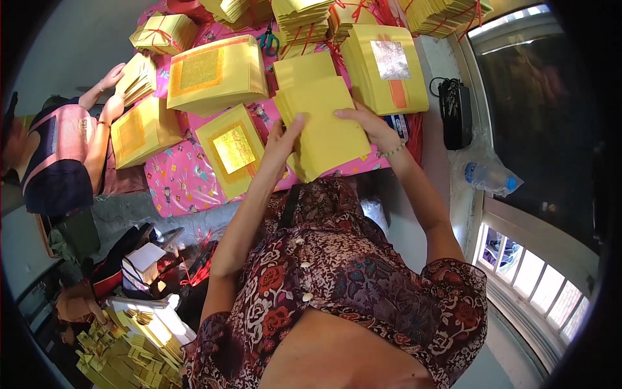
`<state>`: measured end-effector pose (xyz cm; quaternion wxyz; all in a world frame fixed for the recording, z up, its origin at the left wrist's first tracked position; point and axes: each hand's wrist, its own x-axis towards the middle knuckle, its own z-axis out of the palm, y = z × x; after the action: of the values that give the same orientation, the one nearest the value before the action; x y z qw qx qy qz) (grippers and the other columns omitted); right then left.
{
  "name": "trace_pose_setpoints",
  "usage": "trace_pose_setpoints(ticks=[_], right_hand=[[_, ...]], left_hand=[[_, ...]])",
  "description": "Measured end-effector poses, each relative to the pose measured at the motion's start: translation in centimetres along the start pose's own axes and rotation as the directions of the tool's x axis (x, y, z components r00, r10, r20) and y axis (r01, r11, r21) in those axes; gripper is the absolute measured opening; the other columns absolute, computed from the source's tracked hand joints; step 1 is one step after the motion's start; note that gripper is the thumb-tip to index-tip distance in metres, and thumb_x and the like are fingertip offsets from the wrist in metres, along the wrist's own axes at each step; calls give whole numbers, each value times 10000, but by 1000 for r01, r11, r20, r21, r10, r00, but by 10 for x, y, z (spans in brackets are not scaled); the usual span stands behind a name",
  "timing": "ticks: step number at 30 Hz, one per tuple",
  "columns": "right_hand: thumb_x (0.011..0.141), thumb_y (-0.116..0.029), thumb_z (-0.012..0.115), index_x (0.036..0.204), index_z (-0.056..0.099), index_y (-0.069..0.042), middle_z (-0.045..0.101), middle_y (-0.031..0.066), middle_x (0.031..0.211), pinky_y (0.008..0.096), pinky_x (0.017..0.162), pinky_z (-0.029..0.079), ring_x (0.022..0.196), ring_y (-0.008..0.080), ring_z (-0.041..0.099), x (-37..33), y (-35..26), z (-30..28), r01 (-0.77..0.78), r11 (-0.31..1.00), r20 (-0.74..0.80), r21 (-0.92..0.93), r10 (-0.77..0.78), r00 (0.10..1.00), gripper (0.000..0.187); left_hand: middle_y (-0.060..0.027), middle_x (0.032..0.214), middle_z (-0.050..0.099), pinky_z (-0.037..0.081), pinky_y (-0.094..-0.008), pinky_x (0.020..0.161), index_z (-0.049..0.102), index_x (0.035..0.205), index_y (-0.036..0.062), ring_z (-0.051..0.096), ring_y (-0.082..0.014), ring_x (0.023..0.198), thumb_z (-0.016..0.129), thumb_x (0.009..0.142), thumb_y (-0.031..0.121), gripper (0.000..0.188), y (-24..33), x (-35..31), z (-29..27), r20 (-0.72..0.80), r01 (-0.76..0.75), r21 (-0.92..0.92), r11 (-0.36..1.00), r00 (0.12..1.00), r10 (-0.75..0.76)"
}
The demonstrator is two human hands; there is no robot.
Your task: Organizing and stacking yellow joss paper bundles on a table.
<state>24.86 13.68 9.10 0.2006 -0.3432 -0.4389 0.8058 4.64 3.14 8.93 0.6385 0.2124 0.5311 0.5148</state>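
Both my hands grip a stack of plain yellow paper sheets [332, 133] above the near edge of the table. My left hand [281, 144] is closed on its left side, thumb on top. At the right edge, my right hand [372, 126] pinches it with the thumb on top as well; the fingers beneath are hidden. Just behind lies another yellow paper stack [304, 69], partly covered. To the left rests yellow paper with a shiny gold square [234, 149]. A thick stack with a silver square [391, 59] stands at the right.
Pink patterned cloth [175, 188] covers the table. Teal-handled scissors [268, 43] lie between a large yellow stack [217, 71] and red-tied bundles [301, 29]. At left, a co-worker's hands [115, 91] hold yellow paper. A black case [455, 117] and plastic bottle [489, 178] sit by the window.
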Motion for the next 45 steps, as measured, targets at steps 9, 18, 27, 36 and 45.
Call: trace_pose_setpoints(ticks=[9,18,27,36,45], right_hand=[[881,-188,647,1491,239,-50,476,117,1385,338,975,476,1225,207,524,19,36,-32,-174,985,121,13,171,978,747],[873,-214,672,1487,249,-53,482,113,1375,339,999,440,1229,199,505,27,49,-19,-196,970,116,-144,213,970,763],[858,-367,692,1416,388,-8,518,124,1332,323,1004,419,1208,210,514,26,78,-18,49,388,-33,-921,-201,979,730],[969,-398,527,1355,449,-14,556,107,1299,311,974,467,1156,164,560,10,86,-3,-329,944,74,35,326,942,550],[966,-403,521,1345,452,-15,580,106,1257,314,951,483,1117,180,586,8,113,4,-145,960,-67,238,165,984,547]], left_hand=[[-54,1060,535,484,-348,779,442,1292,80,565,-177,905,473,971,398,453,-77,-19,-56,-377,84,-57,995,921,-100],[-50,1060,528,469,-312,822,437,1286,70,573,-184,924,520,942,429,503,-116,1,-63,-177,154,-170,973,967,-184],[-242,1366,402,446,-383,997,-42,1475,-19,475,-315,1243,816,714,255,1179,-95,5,-19,-169,16,-174,985,985,-46],[-232,1363,420,484,-392,961,-112,1479,13,507,-315,1219,830,700,191,1236,-85,30,-38,-45,72,-106,992,996,-77],[-213,1396,409,513,-392,920,-66,1504,36,518,-303,1213,783,772,252,1141,-84,49,-40,95,116,-98,988,990,-106]])
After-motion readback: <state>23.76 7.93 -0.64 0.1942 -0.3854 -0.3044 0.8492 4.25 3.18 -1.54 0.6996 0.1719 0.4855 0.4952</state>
